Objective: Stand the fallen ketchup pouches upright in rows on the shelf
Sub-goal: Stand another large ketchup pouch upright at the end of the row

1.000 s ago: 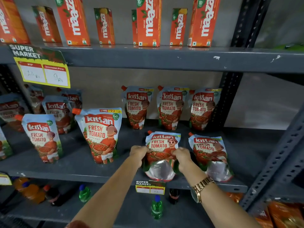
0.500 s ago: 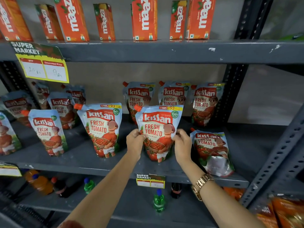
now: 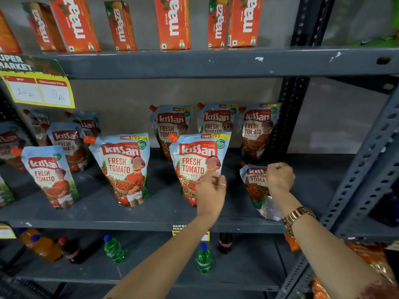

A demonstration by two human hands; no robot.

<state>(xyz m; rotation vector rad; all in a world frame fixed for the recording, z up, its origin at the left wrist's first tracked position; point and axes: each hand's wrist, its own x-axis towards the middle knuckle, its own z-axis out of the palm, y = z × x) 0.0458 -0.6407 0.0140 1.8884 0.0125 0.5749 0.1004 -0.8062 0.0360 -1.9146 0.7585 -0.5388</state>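
The grey metal shelf (image 3: 151, 214) runs across the middle of the frame, with upright ketchup pouches in rows along it. Above, across the top of the frame, stand orange juice cartons (image 3: 172, 22); a yellow price tag (image 3: 36, 89) hangs at upper left. Right of centre, one standing pouch (image 3: 194, 160) is at the front of the shelf; the left hand (image 3: 210, 190) is at its lower right corner, fingers (image 3: 216, 178) bunched together and overlapping the pouch's edge, though whether they pinch it cannot be told. Further right, a fallen pouch (image 3: 255, 186) lies flat on the shelf, spout end away from the camera. The right hand (image 3: 279, 178) rests over its upper right part, fingers curled into a closed fist and hidden from view, so a grip cannot be confirmed. A gold watch (image 3: 296, 216) is on that wrist.
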